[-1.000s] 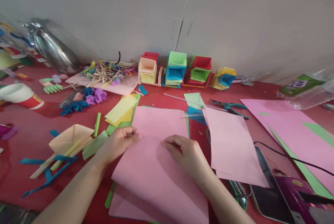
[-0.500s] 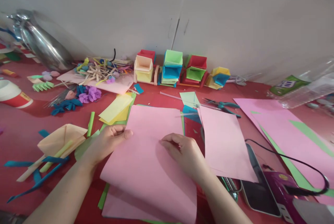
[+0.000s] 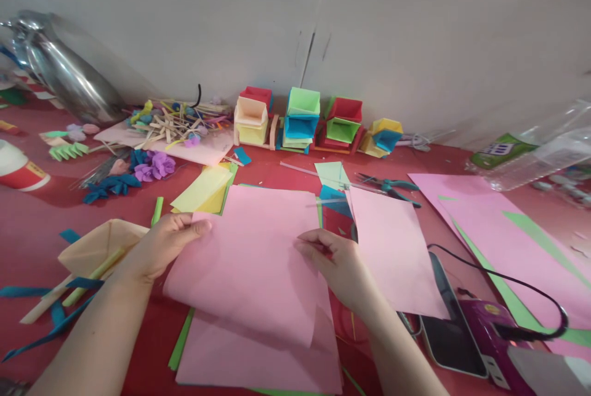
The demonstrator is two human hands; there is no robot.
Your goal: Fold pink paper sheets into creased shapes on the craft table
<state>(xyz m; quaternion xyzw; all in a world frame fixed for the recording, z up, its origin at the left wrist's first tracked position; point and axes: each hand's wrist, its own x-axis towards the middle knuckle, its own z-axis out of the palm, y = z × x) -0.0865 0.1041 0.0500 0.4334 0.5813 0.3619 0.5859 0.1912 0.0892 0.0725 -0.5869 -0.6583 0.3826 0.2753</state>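
A pink sheet of paper (image 3: pixel 249 273) is lifted and slightly curled between my hands. My left hand (image 3: pixel 173 239) pinches its left edge, thumb on top. On the other side my right hand (image 3: pixel 335 260) grips the right edge between thumb and fingertips. Beneath lies a paper stack (image 3: pixel 258 362), with a pink sheet on top and green edges showing at its sides. A smaller pink piece (image 3: pixel 397 254) lies to the right of my right hand, partly over a phone (image 3: pixel 452 322).
Folded paper boxes (image 3: pixel 302 116) line the wall. Pliers (image 3: pixel 392 185), a purple glue gun (image 3: pixel 489 322) with its cable, and a plastic bottle (image 3: pixel 521 149) are on the right. Leftward stand a metal jug (image 3: pixel 69 72), a paper cup (image 3: pixel 21 168), and paper flowers (image 3: pixel 157 166).
The held pink sheet has shifted left over the stack, showing more of the pink sheet below. My left hand moved left with it; my right hand moved slightly right along the edge.
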